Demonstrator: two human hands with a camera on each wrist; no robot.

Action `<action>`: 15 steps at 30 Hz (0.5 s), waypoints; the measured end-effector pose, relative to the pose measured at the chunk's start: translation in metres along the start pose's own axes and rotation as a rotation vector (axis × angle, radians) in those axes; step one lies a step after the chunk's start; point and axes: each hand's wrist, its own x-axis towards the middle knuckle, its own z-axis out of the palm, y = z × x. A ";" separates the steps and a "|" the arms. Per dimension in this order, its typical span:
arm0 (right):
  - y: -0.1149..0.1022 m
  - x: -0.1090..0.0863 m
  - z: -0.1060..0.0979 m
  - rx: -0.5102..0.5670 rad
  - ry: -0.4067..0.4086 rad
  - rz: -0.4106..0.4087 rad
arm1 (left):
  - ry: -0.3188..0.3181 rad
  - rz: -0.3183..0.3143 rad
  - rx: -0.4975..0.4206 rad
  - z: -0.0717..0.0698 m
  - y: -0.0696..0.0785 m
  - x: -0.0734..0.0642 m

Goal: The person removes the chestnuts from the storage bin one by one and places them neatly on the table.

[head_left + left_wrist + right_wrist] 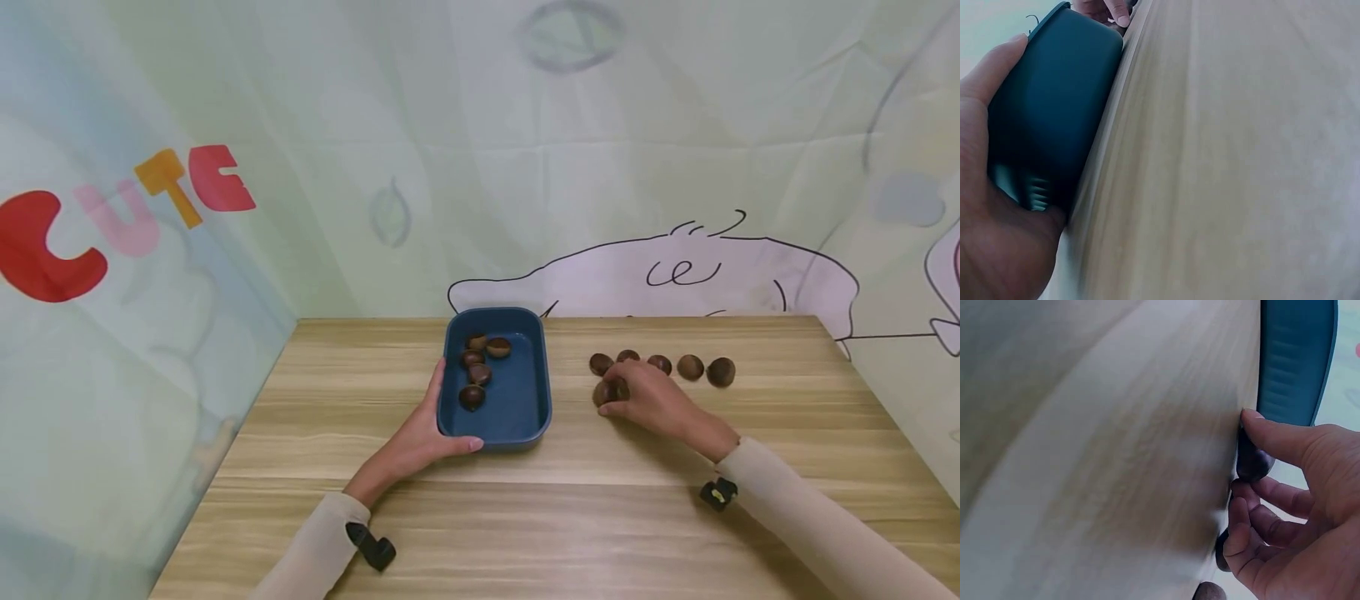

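A dark blue rectangular container (pixel 534 417) stands on the table with several brown chestnuts (pixel 479 374) along its left side. My left hand (pixel 416 437) grips its near left corner, thumb at the front edge and fingers along the left wall; the left wrist view shows the container's outer wall (pixel 1054 87) against that hand. To the right of the container, my right hand (pixel 652 400) pinches a chestnut (pixel 1254 456) between thumb and fingers, down at the tabletop. Just beyond this hand is a row of chestnuts (pixel 691 367), partly hidden by the fingers.
The wood-grain table (pixel 525 525) ends at the back against a printed cloth (pixel 337 233) with cartoon drawings and letters. Black straps with small devices (pixel 718 494) sit on both sleeves.
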 end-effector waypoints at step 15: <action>-0.006 -0.001 -0.015 0.233 0.100 0.024 | 0.000 0.008 -0.004 0.000 0.000 0.001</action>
